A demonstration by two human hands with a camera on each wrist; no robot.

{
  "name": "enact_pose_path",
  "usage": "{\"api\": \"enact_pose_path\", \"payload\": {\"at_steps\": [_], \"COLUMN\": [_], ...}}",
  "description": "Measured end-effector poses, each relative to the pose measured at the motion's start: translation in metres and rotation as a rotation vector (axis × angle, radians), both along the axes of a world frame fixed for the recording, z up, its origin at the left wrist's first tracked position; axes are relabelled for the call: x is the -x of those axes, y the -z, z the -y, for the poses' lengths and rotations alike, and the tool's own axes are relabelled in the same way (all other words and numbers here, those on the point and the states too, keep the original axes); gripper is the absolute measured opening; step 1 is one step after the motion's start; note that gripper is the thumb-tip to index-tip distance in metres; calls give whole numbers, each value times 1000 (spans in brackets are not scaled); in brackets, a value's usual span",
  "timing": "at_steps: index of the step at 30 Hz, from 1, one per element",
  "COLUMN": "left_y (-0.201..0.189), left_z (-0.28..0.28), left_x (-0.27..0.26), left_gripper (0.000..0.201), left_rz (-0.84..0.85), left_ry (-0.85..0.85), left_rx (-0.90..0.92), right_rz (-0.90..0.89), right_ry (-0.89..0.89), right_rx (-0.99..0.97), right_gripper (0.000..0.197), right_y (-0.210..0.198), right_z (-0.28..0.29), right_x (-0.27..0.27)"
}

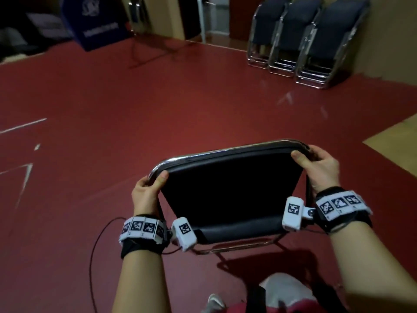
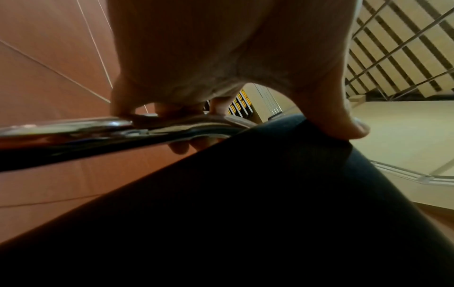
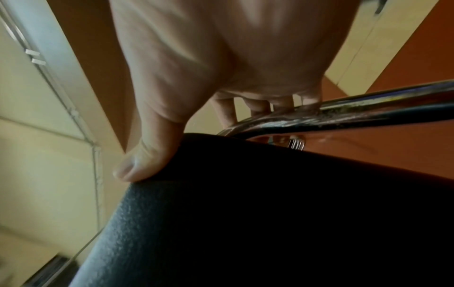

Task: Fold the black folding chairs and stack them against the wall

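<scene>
Big red floor (image 1: 158, 105) with white line markings fills most of the head view. Far right, three folded chairs (image 1: 304, 39) lean against the wall (image 1: 394, 30) in a row, touching side by side. Far left there's a dark blue sign (image 1: 99, 21) with white lettering, too blurry to read. Near centre, the black folding chair (image 1: 228, 190) is held by its top corners, chrome frame (image 1: 225, 152) on the far side of the pad. Left hand (image 1: 149, 188) — grip clenched on the left corner, thumb on the black pad, fingers wrapped over the tube. Right hand (image 1: 320, 168) grasps the right corner the same way. Both wrists wear bands of black-and-white square code tags (image 1: 142, 229) — not readable as text.
</scene>
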State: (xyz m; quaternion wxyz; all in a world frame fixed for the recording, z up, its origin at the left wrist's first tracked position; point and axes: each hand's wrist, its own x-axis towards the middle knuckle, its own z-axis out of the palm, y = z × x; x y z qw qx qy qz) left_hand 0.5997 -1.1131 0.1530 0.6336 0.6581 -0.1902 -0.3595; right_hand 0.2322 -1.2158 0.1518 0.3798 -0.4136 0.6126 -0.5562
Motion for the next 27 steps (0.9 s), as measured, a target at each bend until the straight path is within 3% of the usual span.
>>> {"api": "enact_pose_path", "payload": {"at_steps": [2,5,8,11,15,22,27], "left_y": [-1,3,13,21,15,4,12], "left_z": [53,140,231,317,419,581,722], "left_x": [-2,3,19,41,74,124,144], "left_gripper": [62,76,99,109,100,54,66], "left_rz": [7,27,48,39,31,-14,8], "left_ry": [54,137,175,197,206,220,269], "left_rx": [3,4,-4,-41,-57,-41,-15], "right_rz": [25,65,111,159,148,99,110], "right_ry": [77,172,229,278,279,298,342], "right_rx": [-10,-12,-22,-24,-54,-38,-34], "right_gripper": [53,57,39,37,43,64,65], "right_y": [3,13,26,32,33,23,31], "right_z": [33,85,147,217,315,481,605], "right_x": [8,22,42,62,94,140,161]}}
